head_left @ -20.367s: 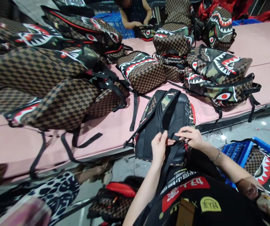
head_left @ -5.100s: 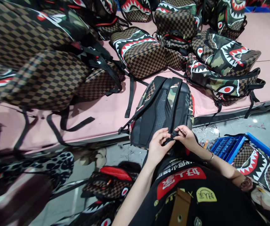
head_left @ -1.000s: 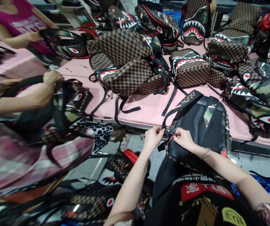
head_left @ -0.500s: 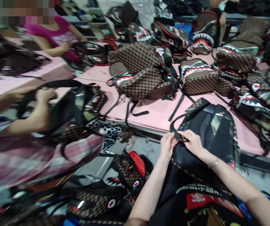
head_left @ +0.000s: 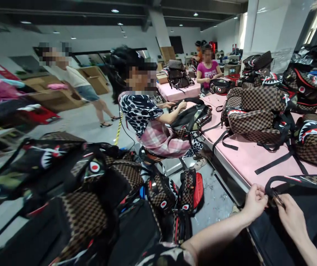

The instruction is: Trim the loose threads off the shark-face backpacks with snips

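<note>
At the lower right, a black backpack (head_left: 310,207) with a checkered strap (head_left: 307,180) lies close in front of me. My left hand (head_left: 255,203) pinches the looped black end of the strap at its left side. Just right of it, my right hand (head_left: 291,214) has its fingers closed round a small dark tool, whose details are too small to make out, at the same strap end. The two hands are close together above the backpack, near the edge of the pink table (head_left: 235,162).
Checkered backpacks (head_left: 260,118) with loose straps lie on the table. A seated co-worker (head_left: 144,114) handles a black bag at the left; another person (head_left: 208,72) sits farther back. Many bags (head_left: 83,218) are piled at the lower left, and a person (head_left: 78,81) walks behind.
The view has swung left, so my hands and the backpack now appear farther right. The pile of bags and the walking person have come into view. Both hands stay at the strap.
</note>
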A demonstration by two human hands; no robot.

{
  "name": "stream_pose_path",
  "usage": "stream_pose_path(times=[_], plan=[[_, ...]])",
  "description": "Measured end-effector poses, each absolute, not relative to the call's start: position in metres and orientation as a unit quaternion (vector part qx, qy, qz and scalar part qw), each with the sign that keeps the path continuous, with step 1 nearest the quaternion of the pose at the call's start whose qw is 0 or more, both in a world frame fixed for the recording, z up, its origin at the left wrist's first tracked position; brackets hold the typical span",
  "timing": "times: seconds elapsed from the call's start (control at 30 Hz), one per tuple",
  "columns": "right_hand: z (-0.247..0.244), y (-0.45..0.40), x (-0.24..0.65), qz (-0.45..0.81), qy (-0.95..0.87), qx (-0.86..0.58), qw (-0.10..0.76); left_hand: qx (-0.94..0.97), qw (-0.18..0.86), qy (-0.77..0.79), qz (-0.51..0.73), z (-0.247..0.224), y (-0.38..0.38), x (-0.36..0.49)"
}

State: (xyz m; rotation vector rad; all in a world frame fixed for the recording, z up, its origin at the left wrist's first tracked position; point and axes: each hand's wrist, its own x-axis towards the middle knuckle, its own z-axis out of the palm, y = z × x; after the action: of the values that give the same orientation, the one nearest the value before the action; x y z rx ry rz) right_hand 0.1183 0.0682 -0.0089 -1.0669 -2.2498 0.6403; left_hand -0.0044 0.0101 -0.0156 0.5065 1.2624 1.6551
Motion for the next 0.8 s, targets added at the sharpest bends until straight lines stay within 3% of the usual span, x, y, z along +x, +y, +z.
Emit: stream_pose_path(times=[0.17,0.3,0.43,0.63,0.8], plan=[[0.004,0.063,0.117,0.576,-0.609,-0.46,0.295,0.386,0.346,0.594,0.615,0.003,0.006,-0.002],[0.018,0.06,0.109,0.729,-0.477,-0.436,0.223,0.434,0.403,0.568,0.572,0.005,0.004,-0.011],[0.017,0.071,0.109,0.745,-0.431,-0.469,0.199,0.473,0.447,0.552,0.521,-0.001,0.006,-0.022],[0.022,0.072,0.116,0.758,-0.432,-0.466,0.142,0.553,0.385,0.576,0.464,0.011,-0.003,-0.022],[0.023,0.072,0.117,0.725,-0.467,-0.487,0.138,0.527,0.441,0.568,0.453,0.007,0.002,-0.022]])
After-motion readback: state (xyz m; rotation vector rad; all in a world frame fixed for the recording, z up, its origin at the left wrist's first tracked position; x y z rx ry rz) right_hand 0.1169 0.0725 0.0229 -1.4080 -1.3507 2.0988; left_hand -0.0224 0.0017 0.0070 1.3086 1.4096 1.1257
